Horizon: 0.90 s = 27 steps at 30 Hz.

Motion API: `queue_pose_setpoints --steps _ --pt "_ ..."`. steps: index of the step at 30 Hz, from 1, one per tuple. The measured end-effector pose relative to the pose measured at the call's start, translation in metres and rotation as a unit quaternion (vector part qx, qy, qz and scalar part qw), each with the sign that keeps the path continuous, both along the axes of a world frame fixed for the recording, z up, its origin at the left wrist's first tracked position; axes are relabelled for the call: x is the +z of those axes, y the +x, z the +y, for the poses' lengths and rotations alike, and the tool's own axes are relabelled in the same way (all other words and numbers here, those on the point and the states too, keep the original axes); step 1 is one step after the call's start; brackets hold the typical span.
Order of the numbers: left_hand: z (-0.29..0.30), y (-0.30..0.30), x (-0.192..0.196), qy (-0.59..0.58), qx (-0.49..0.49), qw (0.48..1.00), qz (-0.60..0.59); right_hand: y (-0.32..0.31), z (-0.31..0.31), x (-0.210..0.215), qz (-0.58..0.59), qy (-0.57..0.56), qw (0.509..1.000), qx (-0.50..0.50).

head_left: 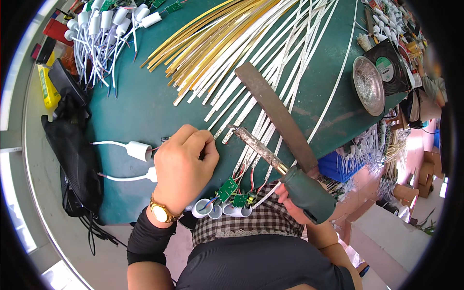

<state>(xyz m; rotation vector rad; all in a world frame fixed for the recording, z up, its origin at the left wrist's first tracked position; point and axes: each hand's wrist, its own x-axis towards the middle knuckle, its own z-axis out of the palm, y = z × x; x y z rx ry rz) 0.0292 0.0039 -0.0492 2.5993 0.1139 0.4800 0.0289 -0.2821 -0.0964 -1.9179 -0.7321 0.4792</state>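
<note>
My left hand [183,154] is closed in a fist over the green table, with a gold watch at its wrist. What its fingers hold is hidden beneath it. Beside it lies a white lamp socket [138,151] on a white cable, with thin wires running toward the hand. A second white socket [152,174] is partly covered by the wrist. My right hand [293,205] grips a soldering iron [309,193] by its dark green handle. The iron's tip points up and left, close to the ends of white strips [244,116] and apart from my left hand.
A brown bar [278,116] lies across the strips. Small green circuit boards [227,189] and white sockets [202,208] sit at the near edge. More wired sockets [104,29] are heaped far left. A metal dish [368,86] and black fan [388,66] stand right; a black bag [72,150] left.
</note>
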Motion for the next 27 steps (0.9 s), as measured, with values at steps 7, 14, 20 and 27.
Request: queue_pose_setpoints --steps 7,14,20,27 --pt "-0.003 0.003 0.002 -0.024 0.034 0.998 0.039 0.003 0.01 0.03 0.002 -0.012 1.0 -0.013" --pt "0.0 0.011 0.013 -0.035 0.045 0.992 0.116 0.001 0.01 0.029 -0.024 -0.065 0.998 0.0" --pt "0.006 0.021 0.022 -0.066 0.027 0.979 0.192 -0.002 0.01 0.012 -0.051 -0.009 0.998 -0.036" --pt "0.011 0.028 0.024 -0.045 0.006 0.973 0.225 0.012 0.011 0.027 -0.157 -0.067 0.985 0.024"
